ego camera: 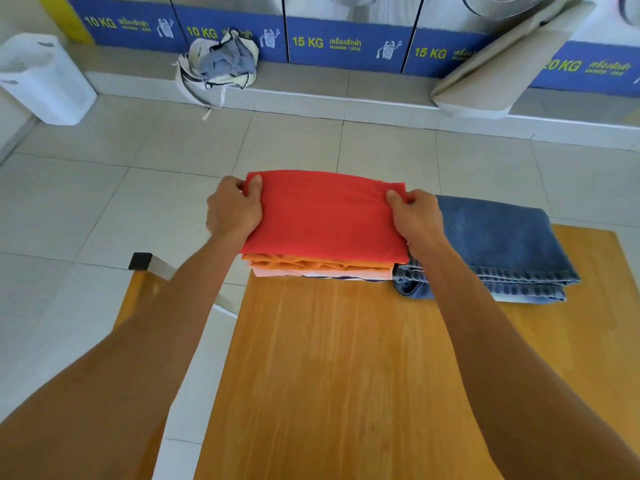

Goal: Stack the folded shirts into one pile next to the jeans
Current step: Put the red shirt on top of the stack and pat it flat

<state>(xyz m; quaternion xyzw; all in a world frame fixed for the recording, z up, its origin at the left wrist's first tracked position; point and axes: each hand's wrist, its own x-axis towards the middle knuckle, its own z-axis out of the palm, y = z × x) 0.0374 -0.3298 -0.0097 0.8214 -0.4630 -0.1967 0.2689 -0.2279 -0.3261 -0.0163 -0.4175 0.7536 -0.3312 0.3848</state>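
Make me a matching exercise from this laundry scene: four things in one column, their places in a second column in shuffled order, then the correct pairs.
Things
1. red shirt
2. jeans
3. white laundry basket
4. cloth bag

Places
A. on the ledge below the washers
B. on the floor at far left
C. top of the shirt pile, gripped by left hand and right hand
D. folded on the table, right of the pile

Pairs: 1-C, 2-D, 3-B, 4-A
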